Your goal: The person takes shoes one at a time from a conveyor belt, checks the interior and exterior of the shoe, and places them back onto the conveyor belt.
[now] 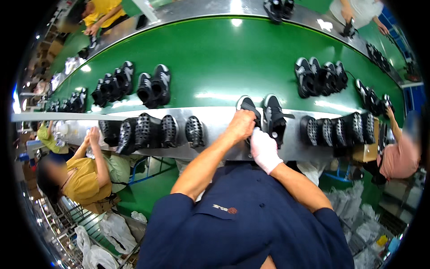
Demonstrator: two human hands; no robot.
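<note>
A pair of black sneakers with pale toe edges lies in front of me, toes pointing away, at the near edge of the green belt. My bare left hand is closed over the opening of the left sneaker, and its fingers partly hide the shoe. My right hand, in a white glove, is closed at that shoe's heel. Whatever its fingers pinch is hidden. The right sneaker stands alongside, untouched, with a dark strap or tab sticking out to its right.
Black shoe-like pieces with studded grey faces line the metal ledge on both sides. More sneakers stand on the green belt, left and right. Co-workers sit at left and right; others work across the belt.
</note>
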